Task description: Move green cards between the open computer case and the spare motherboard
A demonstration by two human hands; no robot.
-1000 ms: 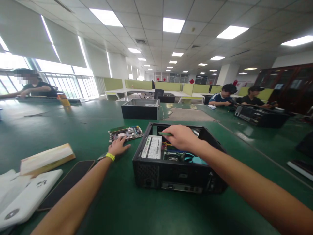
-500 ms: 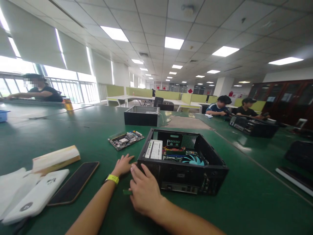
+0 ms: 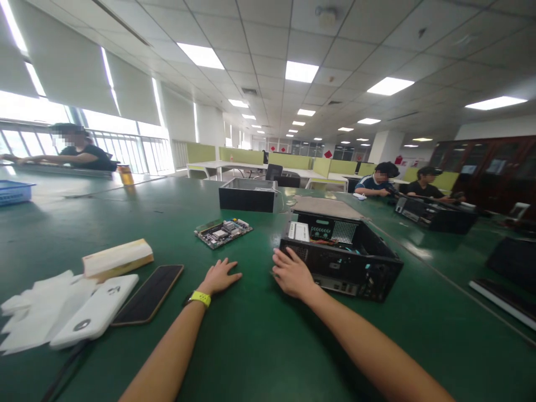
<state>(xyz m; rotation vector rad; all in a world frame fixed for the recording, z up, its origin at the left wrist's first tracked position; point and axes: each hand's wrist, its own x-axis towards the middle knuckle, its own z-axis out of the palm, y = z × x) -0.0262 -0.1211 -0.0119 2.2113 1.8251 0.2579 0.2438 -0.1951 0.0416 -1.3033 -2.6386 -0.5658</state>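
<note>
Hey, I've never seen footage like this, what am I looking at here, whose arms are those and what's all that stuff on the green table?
The picture comes from a camera worn on a person's head, so the two bare arms are the wearer's own. The left hand, with a yellow wristband, lies flat on the green table. The right hand rests against the front corner of an open black computer case. Neither hand holds anything. Also on the table: a loose circuit board, a dark phone, a white device, a cardboard box and a second case. Other people sit farther off.
</note>
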